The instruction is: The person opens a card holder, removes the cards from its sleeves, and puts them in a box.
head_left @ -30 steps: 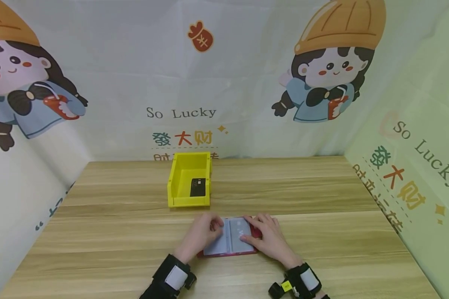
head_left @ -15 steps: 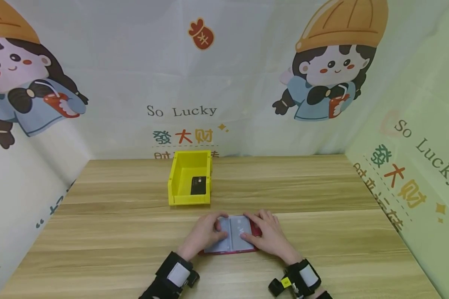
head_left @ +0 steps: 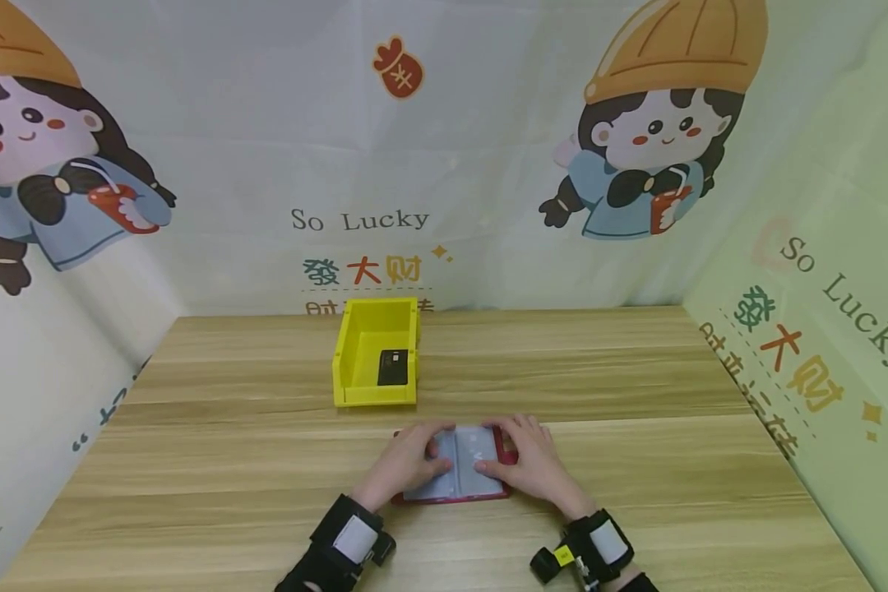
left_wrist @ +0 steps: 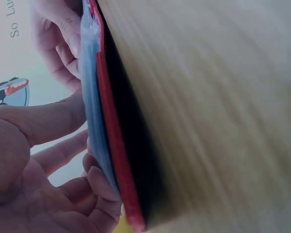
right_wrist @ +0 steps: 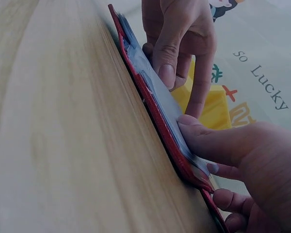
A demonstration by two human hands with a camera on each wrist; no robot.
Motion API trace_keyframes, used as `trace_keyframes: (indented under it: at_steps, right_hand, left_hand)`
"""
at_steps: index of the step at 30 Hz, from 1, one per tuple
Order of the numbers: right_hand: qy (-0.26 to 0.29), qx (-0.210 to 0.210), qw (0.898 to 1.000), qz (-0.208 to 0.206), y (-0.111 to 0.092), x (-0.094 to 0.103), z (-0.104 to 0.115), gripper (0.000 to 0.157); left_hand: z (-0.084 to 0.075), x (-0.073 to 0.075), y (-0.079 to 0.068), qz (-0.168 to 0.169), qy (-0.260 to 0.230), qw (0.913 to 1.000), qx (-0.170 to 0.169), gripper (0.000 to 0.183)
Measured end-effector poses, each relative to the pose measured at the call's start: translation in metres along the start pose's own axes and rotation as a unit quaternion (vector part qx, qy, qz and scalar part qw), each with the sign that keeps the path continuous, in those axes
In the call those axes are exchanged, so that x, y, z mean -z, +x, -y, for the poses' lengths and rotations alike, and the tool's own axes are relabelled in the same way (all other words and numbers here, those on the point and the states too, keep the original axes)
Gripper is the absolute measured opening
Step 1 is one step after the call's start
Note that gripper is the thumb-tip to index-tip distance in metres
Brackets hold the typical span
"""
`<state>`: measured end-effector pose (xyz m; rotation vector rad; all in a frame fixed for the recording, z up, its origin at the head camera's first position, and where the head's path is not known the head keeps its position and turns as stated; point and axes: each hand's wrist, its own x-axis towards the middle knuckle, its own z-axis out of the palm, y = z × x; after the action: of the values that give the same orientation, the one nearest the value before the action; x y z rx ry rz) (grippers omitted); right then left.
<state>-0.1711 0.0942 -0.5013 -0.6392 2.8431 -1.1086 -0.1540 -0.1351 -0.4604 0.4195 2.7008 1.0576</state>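
A red card holder (head_left: 455,498) with clear plastic sleeves lies spread open on the table in the head view. My left hand (head_left: 407,462) covers much of its left half. Its thumb rests on the sleeves near the fold, and its curled fingers are at their far edge. My right hand (head_left: 536,467) grips the right side, thumb on the pale right sleeve (head_left: 476,448) and fingers along the outer edge. Seen from the left wrist, the layered sleeves (left_wrist: 93,82) stand above the red cover (left_wrist: 117,141). What lies under the left hand is partly hidden.
Behind the card holder, a yellow bin (head_left: 373,396) holds a black card (head_left: 393,367) with a chip. The wooden table (head_left: 636,395) meets a printed cloth backdrop (head_left: 488,164) at the back and sides. Black straps with cameras circle both wrists.
My left hand has shifted slightly right, its thumb coming closer to the fold. The white lettering on the right sleeve has become fainter. My right hand stays almost in place.
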Motion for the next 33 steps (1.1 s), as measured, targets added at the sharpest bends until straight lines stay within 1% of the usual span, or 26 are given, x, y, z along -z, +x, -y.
trace_keyframes:
  at_steps: [3, 7, 9, 11, 14, 17, 19, 21, 22, 25, 27, 31, 33]
  right_hand:
    - [0.023, -0.013, 1.000, -0.017, 0.000, -0.002, 0.000, 0.048]
    - [0.064, -0.023, 0.995, -0.068, -0.003, -0.006, 0.002, 0.022]
    - [0.079, -0.015, 0.992, -0.097, -0.005, -0.008, 0.004, 0.012]
    - [0.089, 0.006, 0.989, -0.121, -0.007, -0.010, 0.007, 0.011]
    - [0.096, 0.057, 0.982, -0.153, -0.010, -0.015, 0.011, 0.015]
    - [0.113, 0.108, 0.973, -0.170, -0.010, -0.021, 0.014, 0.020]
    - [0.129, 0.132, 0.969, -0.165, -0.010, -0.024, 0.014, 0.023]
    - [0.152, 0.146, 0.967, -0.143, -0.011, -0.026, 0.014, 0.026]
    - [0.159, 0.153, 0.967, -0.128, -0.011, -0.027, 0.013, 0.027]
    - [0.160, 0.163, 0.969, -0.091, -0.012, -0.030, 0.012, 0.029]
    - [0.142, 0.172, 0.972, -0.073, -0.012, -0.031, 0.011, 0.029]
    - [0.099, 0.183, 0.977, -0.052, -0.012, -0.032, 0.011, 0.025]
    - [0.086, 0.176, 0.980, -0.039, -0.012, -0.031, 0.011, 0.023]
  left_hand:
    - [0.000, 0.000, 0.000, -0.001, -0.002, 1.0000, 0.003, 0.050]
    - [0.000, 0.001, -0.001, -0.005, -0.017, 0.9998, 0.008, 0.051]
    - [0.001, 0.001, -0.001, -0.007, -0.026, 0.9996, 0.011, 0.053]
    - [0.003, 0.001, -0.003, -0.008, -0.038, 0.9991, 0.015, 0.055]
    - [0.007, 0.002, -0.004, -0.012, -0.057, 0.9982, 0.014, 0.054]
    - [0.012, 0.003, -0.006, -0.020, -0.082, 0.9964, 0.007, 0.041]
    - [0.015, 0.004, -0.007, -0.027, -0.095, 0.9952, 0.004, 0.028]
    - [0.018, 0.004, -0.007, -0.032, -0.101, 0.9944, 0.003, 0.017]
    - [0.019, 0.004, -0.007, -0.032, -0.104, 0.9941, 0.002, 0.016]
    - [0.022, 0.006, -0.008, -0.033, -0.113, 0.9930, 0.003, 0.024]
    - [0.024, 0.008, -0.009, -0.034, -0.132, 0.9907, 0.002, 0.031]
    - [0.024, 0.011, -0.009, -0.052, -0.159, 0.9855, 0.029, 0.039]
    - [0.024, 0.011, -0.009, -0.065, -0.155, 0.9848, 0.042, 0.037]
